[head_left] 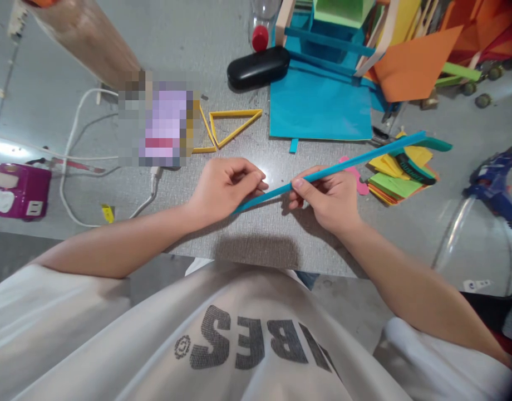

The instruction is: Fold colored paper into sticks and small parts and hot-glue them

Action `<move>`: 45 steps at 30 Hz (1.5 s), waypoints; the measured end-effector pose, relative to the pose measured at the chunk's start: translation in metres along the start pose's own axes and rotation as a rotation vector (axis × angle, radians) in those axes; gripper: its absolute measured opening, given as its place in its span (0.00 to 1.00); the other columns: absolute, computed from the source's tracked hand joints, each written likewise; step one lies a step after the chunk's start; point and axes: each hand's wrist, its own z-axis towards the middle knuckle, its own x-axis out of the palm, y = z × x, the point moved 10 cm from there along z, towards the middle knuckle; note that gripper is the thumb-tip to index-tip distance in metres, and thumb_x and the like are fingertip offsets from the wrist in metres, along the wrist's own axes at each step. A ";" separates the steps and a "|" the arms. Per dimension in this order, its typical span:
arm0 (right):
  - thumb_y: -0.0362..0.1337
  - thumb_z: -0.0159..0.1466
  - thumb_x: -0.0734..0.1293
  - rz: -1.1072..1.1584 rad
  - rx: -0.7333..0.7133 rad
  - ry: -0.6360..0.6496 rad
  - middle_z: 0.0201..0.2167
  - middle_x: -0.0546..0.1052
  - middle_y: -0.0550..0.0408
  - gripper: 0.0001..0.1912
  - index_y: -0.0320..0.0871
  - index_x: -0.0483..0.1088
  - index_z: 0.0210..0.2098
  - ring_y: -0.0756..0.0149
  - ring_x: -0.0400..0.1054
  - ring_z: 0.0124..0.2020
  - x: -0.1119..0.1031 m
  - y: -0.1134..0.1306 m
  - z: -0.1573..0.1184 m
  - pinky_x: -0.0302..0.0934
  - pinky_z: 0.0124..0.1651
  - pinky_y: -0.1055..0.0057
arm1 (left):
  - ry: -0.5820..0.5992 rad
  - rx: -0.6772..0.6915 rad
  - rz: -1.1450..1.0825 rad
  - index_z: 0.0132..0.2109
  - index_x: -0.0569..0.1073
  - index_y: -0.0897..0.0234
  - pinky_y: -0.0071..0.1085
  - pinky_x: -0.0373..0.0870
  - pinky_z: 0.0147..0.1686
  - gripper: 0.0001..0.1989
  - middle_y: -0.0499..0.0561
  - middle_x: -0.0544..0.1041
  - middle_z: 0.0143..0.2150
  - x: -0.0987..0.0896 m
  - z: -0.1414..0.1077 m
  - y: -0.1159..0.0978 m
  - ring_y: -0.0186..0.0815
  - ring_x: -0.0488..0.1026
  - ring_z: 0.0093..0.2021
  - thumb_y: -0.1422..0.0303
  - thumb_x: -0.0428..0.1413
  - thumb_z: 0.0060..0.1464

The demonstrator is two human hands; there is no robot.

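At the left of the table [189, 245], near its front edge, sits a purple adapter [39, 190]; a white cable [65, 161] loops from there toward a lilac phone [166, 117], partly blurred, farther from that edge; the left hand [214, 189] is over the table just in from the front edge, its fingers curled at the lower end of a blue strip [356, 160], though whether they pinch it I cannot tell; beyond it lies a yellow triangle [235, 113], then a black case [258, 68]; the strip slants up and away from the front edge toward the right; the right hand [329, 197] grasps it between thumb and fingers; behind lies a blue sheet [320, 111]; paper pieces [389, 186] lie under the strip's far end; a glue gun [492, 178] is farthest right.
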 end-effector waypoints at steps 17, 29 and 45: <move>0.58 0.61 0.84 0.009 0.055 0.033 0.24 0.81 0.56 0.24 0.45 0.79 0.32 0.67 0.76 0.23 0.000 -0.004 0.003 0.76 0.26 0.68 | 0.064 0.074 0.075 0.49 0.86 0.63 0.31 0.76 0.32 0.12 0.55 0.89 0.41 0.000 0.004 -0.002 0.34 0.81 0.31 0.59 0.64 0.70; 0.60 0.61 0.84 -0.033 0.060 0.124 0.24 0.80 0.56 0.25 0.46 0.79 0.30 0.65 0.75 0.23 0.013 -0.003 0.000 0.77 0.28 0.65 | 0.298 0.058 0.223 0.35 0.84 0.63 0.28 0.66 0.27 0.10 0.49 0.82 0.28 0.028 -0.009 -0.002 0.32 0.74 0.27 0.65 0.64 0.64; 0.56 0.62 0.84 0.013 0.063 0.108 0.24 0.80 0.54 0.23 0.44 0.80 0.32 0.65 0.75 0.23 0.005 -0.007 0.003 0.75 0.27 0.66 | 0.156 0.125 0.164 0.29 0.67 0.60 0.31 0.63 0.29 0.23 0.46 0.72 0.24 0.009 0.003 -0.005 0.31 0.69 0.26 0.57 0.55 0.75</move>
